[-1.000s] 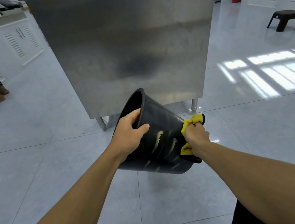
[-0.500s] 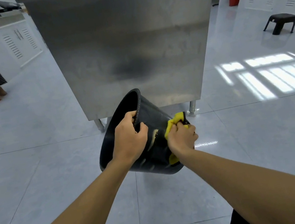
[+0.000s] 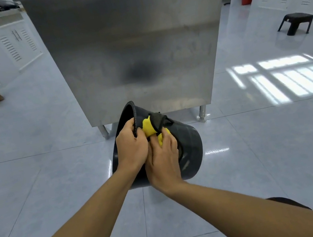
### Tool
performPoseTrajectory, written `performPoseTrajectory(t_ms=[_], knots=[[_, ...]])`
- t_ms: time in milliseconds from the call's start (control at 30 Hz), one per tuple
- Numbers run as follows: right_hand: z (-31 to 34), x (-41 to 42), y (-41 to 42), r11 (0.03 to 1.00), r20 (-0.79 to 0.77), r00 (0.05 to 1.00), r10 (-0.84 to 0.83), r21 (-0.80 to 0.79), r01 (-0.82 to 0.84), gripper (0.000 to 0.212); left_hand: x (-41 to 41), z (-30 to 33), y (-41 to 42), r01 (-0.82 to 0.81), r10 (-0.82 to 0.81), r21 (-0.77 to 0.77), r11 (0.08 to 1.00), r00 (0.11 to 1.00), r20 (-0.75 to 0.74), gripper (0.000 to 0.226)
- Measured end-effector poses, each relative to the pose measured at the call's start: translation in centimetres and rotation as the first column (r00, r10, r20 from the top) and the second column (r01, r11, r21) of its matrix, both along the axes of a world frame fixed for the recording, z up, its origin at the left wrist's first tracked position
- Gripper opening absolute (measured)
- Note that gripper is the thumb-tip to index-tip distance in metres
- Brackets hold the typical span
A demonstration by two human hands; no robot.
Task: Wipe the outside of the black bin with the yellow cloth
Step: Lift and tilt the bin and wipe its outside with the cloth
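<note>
Head view: left hand [image 3: 130, 145] grips black bin [image 3: 189, 146] rim; right hand [image 3: 163, 158] presses yellow cloth [image 3: 148, 127].

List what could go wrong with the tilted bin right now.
1. The left hand holds the black bin by its rim alone; if that grip slips, the bin may drop onto the glossy floor.
2. The right hand presses the yellow cloth close to the left hand's fingers, so strokes may be cramped.
</note>
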State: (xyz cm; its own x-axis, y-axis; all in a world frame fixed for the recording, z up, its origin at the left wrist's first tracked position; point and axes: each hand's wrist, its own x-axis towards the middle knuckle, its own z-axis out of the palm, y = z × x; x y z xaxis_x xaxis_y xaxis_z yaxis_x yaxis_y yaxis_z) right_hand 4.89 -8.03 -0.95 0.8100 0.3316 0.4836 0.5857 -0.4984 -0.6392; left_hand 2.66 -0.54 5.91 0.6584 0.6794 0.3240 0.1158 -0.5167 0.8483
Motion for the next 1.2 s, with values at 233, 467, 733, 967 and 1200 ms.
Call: performPoseTrajectory(t_ms=[233,467,733,967,1200], knots=[[-0.5,5.1,-2.4,0.963,-0.289,0.929,-0.233,-0.203,0.178,0.038,-0.1,0.2,0.4,-0.032,0.032,-0.016,0.999,0.999,-0.020,0.032],[-0.3,9.2,-5.2,0.951,-0.640,0.704,-0.308,-0.233,0.205,0.046,-0.3,0.7,0.5,-0.030,0.030,-0.060,0.998,1.000,0.001,0.034],[-0.9,10.2,-5.1,0.964,-0.804,0.557,-0.208,-0.073,0.254,0.055,-0.5,0.8,1.2,-0.052,0.055,-0.144,0.988,0.998,0.017,0.021],[-0.5,11.4,-5.6,0.931,-0.801,0.520,-0.297,-0.123,0.343,0.049,-0.8,0.9,1.9,0.157,-0.189,-0.235,0.959,0.975,-0.120,0.040],[-0.2,11.8,-6.1,0.917,-0.812,0.507,-0.290,-0.083,0.391,0.049,-0.9,0.9,2.8,0.365,-0.427,-0.259,0.894,0.869,-0.251,0.078]])
